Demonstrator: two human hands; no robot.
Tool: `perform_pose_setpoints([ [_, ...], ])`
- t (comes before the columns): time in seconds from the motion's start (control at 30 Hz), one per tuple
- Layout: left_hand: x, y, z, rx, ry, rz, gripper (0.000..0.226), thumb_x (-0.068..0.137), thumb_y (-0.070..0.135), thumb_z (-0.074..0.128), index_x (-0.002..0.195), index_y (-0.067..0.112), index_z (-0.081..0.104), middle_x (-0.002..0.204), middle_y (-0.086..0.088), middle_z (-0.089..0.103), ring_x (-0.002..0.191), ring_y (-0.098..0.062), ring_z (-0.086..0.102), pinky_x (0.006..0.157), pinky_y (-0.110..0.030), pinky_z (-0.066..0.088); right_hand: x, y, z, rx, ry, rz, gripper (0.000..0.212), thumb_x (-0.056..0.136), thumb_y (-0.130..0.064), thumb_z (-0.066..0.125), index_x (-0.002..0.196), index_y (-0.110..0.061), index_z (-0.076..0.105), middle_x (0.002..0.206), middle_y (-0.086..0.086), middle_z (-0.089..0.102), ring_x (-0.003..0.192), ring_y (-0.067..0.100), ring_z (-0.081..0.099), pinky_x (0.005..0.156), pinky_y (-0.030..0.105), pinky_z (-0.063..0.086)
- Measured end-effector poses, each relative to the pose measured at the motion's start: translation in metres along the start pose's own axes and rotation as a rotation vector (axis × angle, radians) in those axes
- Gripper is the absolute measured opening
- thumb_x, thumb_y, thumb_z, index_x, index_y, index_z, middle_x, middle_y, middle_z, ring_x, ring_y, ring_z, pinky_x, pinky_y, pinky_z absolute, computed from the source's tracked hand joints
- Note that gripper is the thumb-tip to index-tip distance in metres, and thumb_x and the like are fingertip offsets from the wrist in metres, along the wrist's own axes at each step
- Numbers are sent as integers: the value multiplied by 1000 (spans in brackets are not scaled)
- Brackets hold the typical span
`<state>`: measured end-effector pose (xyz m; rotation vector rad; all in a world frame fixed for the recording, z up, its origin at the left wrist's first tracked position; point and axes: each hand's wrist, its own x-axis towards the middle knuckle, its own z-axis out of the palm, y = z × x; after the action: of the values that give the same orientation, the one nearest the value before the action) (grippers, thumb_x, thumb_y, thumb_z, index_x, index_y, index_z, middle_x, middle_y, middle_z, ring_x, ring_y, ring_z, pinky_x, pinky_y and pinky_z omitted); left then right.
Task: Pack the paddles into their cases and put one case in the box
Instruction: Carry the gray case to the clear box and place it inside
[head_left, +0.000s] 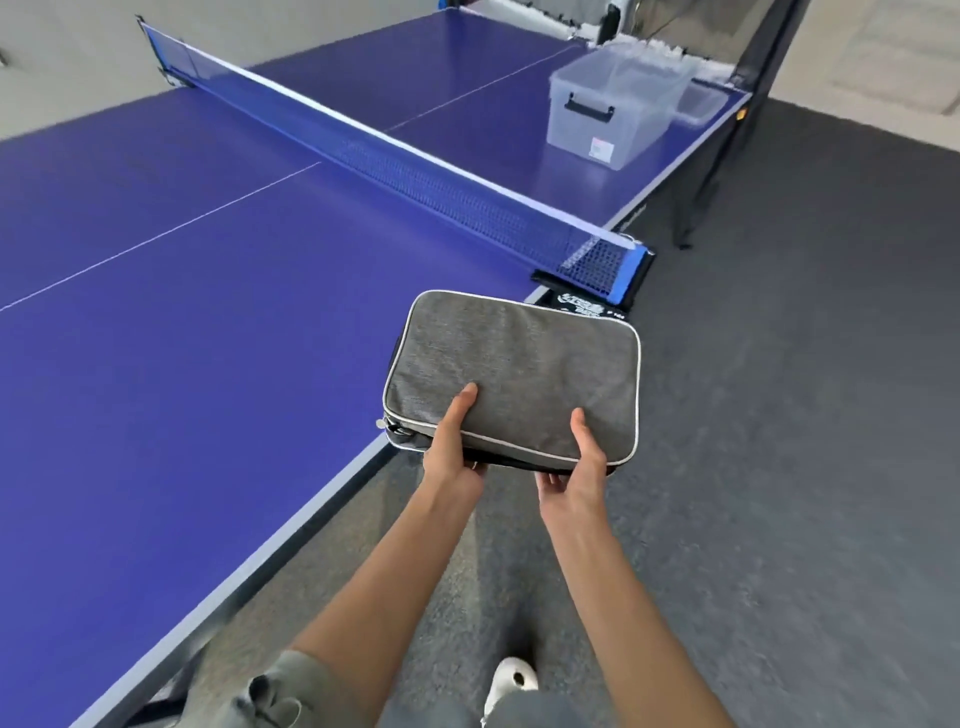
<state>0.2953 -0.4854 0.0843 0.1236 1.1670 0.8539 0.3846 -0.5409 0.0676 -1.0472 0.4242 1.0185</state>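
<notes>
A flat, rounded-rectangular case (511, 376) of grey heathered fabric, edged with pale piping, is held in the air by both hands, over the right edge of the tabletop (218, 322) and the floor (779, 415) beside it. The left hand (453, 451) grips the near left part of the case: its thumb is laid on the top face and its fingers (475, 466) are curled underneath. The right hand (577, 467) grips the near right part in the same way, with the thumb on top and the fingers (550, 480) wrapped below the dark underside. A zip runs along the case's side, and a small metal pull shows just left of the left-hand fingers.

Beyond the fingers, past the far edge of the case, a blue mesh net (395, 166) with a white top band is stretched across the smooth blue tabletop and is fastened at its near end by a black clamp (587, 306) bearing white print. Well beyond the net, far from the fingers, a clear plastic box (618, 111) with a black handle and a small label stands open on the far half of the tabletop; a clear lid (698, 104) is lying just to its right.

Below the fingers, the floor is seen as dark grey, finely textured carpet, and a white shoe (511, 680) is visible on it.
</notes>
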Motion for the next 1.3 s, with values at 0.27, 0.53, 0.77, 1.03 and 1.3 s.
perform_pose_setpoints([
  [0.27,27,-75,150,155,-128,-97,61,62,24,85,116,12,58,109,-4,69,90,-17,66,67,-29,53,69,-130,-25,207,99,-142,50,75,-27,76,122,-22,62,115,-4,69,103,13,65,90,30,53],
  [0.53,90,-133,300,262,-298,-224,73,52,24,89,117,10,59,107,-5,71,95,-21,68,87,-36,56,154,-246,-17,331,247,-308,48,78,-26,74,124,-17,61,117,0,69,104,14,65,90,30,53],
  [0.77,147,-142,426,334,-335,-278,66,59,22,87,117,10,57,109,-7,69,96,-23,67,91,-39,54,238,-338,24,395,294,-328,48,74,-25,78,119,-16,62,112,2,70,103,19,66,93,35,53],
  [1.03,217,-158,552,300,-248,-233,66,59,26,87,116,11,58,108,-5,70,95,-21,67,91,-38,54,360,-434,69,333,258,-253,49,70,-26,80,115,-15,64,112,1,70,103,18,66,93,36,53],
  [1.3,270,-177,692,122,-85,-118,73,54,27,88,117,10,56,107,-5,69,92,-20,67,87,-37,55,475,-554,116,140,104,-137,51,73,-28,78,121,-23,61,115,-4,69,106,14,65,95,33,51],
])
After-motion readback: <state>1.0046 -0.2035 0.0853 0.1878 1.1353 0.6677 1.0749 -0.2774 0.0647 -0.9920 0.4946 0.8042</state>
